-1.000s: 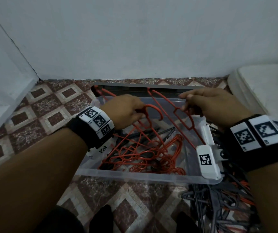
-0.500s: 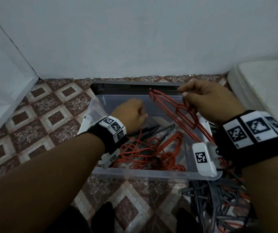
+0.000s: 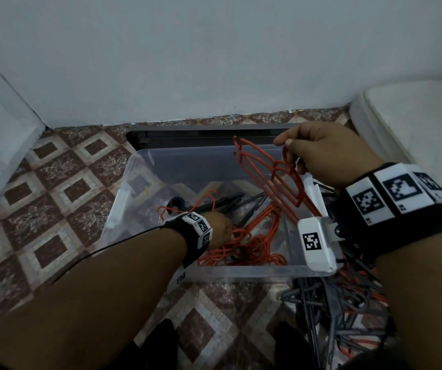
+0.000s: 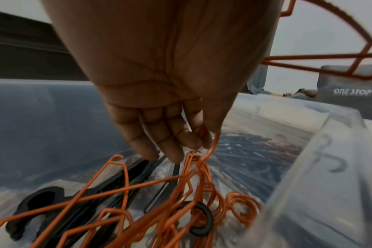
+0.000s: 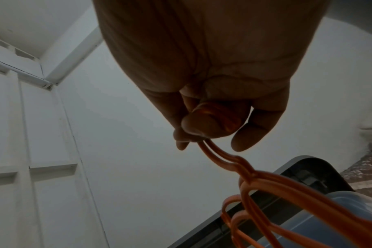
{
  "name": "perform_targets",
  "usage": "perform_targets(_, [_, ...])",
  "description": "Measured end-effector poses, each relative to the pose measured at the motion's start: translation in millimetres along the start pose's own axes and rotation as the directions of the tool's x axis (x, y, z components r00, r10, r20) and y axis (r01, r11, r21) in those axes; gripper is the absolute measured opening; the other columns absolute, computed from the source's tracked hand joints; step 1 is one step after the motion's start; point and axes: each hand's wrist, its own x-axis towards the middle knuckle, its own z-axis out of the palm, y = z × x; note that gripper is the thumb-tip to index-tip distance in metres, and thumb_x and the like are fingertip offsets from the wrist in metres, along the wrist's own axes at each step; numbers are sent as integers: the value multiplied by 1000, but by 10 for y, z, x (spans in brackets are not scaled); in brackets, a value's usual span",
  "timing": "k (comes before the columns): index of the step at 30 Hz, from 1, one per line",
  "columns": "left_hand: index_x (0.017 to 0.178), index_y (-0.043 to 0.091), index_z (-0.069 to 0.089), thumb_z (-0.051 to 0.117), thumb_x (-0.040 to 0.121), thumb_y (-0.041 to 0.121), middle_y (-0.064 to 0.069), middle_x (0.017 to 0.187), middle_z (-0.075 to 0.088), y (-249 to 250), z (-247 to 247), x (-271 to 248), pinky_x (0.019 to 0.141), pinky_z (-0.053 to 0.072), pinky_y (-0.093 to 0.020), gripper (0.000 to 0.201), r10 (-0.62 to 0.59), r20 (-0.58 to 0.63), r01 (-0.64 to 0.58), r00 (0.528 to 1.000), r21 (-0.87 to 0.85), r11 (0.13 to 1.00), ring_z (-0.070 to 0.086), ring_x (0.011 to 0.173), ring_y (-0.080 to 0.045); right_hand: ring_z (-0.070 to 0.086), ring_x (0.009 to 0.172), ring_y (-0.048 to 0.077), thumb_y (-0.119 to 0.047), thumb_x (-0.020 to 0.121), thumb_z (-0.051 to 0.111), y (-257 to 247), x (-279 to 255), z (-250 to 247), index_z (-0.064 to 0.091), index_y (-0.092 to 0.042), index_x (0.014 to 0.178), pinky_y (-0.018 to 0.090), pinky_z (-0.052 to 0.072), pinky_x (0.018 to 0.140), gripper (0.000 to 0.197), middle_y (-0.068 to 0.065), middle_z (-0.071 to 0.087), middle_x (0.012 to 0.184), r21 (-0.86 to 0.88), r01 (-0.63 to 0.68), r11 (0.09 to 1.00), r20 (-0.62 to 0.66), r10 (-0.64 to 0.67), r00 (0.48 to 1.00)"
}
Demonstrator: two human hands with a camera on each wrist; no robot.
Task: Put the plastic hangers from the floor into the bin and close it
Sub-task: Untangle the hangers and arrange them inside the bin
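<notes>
A clear plastic bin [image 3: 209,271] stands open on the tiled floor with several orange and black hangers [image 3: 251,247] piled in it. My left hand [image 3: 221,231] is down inside the bin and pinches the hook of an orange hanger [image 4: 212,149] between thumb and fingers, just above the pile [image 4: 138,201]. My right hand [image 3: 324,153] is raised over the bin's far right corner and grips the hooks of two orange hangers [image 3: 278,177], which slant down into the bin. The right wrist view shows those hooks [image 5: 214,154] pinched by the thumb.
The dark grey lid [image 3: 206,136] lies behind the bin against the white wall. A heap of black and orange hangers [image 3: 342,297] lies on the floor at the bin's right front corner. A white mattress edge [image 3: 412,116] is at the far right.
My left hand has gone down from the bin's rim into the bin with its orange hanger. My right hand has stayed raised with the two orange hangers.
</notes>
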Motion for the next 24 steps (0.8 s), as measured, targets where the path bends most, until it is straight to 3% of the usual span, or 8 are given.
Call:
perform_targets(2, [86, 10, 60, 45, 99, 43, -9, 83, 57, 28, -193, -61, 71, 41, -31, 39, 23, -60, -29, 998, -108, 994, 54, 75, -27, 59, 51, 3, -13, 97, 50, -8, -8, -13, 71, -22, 90, 25, 49, 60, 23, 4, 71, 77, 12, 1, 1000, -10, -1, 1000])
perform_targets(4, [83, 7, 60, 44, 100, 44, -11, 82, 58, 26, -458, -155, 68, 38, -29, 44, 11, -217, -37, 976, -114, 993, 55, 76, -28, 58, 49, 2, -12, 96, 50, -6, -10, -36, 71, -23, 90, 23, 48, 56, 24, 4, 71, 76, 24, 3, 1000, -33, -2, 999])
perform_targets(8, [77, 19, 54, 49, 99, 39, -3, 76, 58, -71, -986, -405, 65, 39, -30, 30, 12, -482, -77, 876, -114, 990, 58, 77, -27, 53, 45, 1, -12, 95, 48, 13, 4, -79, 72, -25, 90, 18, 43, 47, 27, 1, 68, 72, 27, 6, 1000, -95, -3, 995])
perform_targets(11, [91, 21, 63, 52, 97, 37, 5, 79, 61, -149, -1254, -652, 65, 38, -27, 21, 48, -615, -129, 787, -87, 988, 58, 74, -18, 53, 49, 3, -14, 94, 51, 13, 17, -71, 72, -26, 85, 21, 44, 52, 26, -3, 66, 69, 28, 11, 1000, -131, -8, 991])
perform_targets(16, [103, 32, 66, 54, 96, 38, 16, 87, 65, -159, -1524, -999, 62, 39, -17, 16, 103, -702, -224, 704, -82, 971, 59, 78, -4, 63, 67, 3, -20, 90, 61, -54, 16, 0, 73, -28, 91, 25, 53, 66, 14, -7, 72, 83, 27, 63, 998, -122, -59, 991])
perform_targets(19, [104, 32, 66, 53, 96, 40, 17, 89, 65, -114, -1630, -1122, 62, 37, -8, 17, 112, -763, -267, 637, -82, 960, 57, 78, 1, 67, 76, 18, -31, 86, 71, -122, -12, 57, 73, -29, 99, 38, 57, 78, 13, 2, 72, 86, 63, 128, 990, -87, -122, 989])
perform_targets(22, [107, 33, 67, 54, 96, 40, 17, 92, 66, -10, -1685, -1182, 66, 40, -6, 18, 146, -795, -338, 588, -78, 938, 58, 81, 2, 52, 56, 11, -40, 82, 75, -210, -46, 152, 71, -32, 104, 28, 44, 58, 24, -2, 56, 64, 48, 205, 978, -26, -204, 979])
perform_targets(24, [108, 33, 67, 54, 96, 39, 14, 93, 67, 83, -1694, -1195, 69, 45, -14, 18, 187, -792, -361, 581, -45, 931, 59, 83, 0, 52, 54, 4, -42, 83, 74, -277, -74, 235, 72, -34, 104, 20, 42, 53, 23, -7, 58, 62, 2, 263, 965, -19, -263, 965])
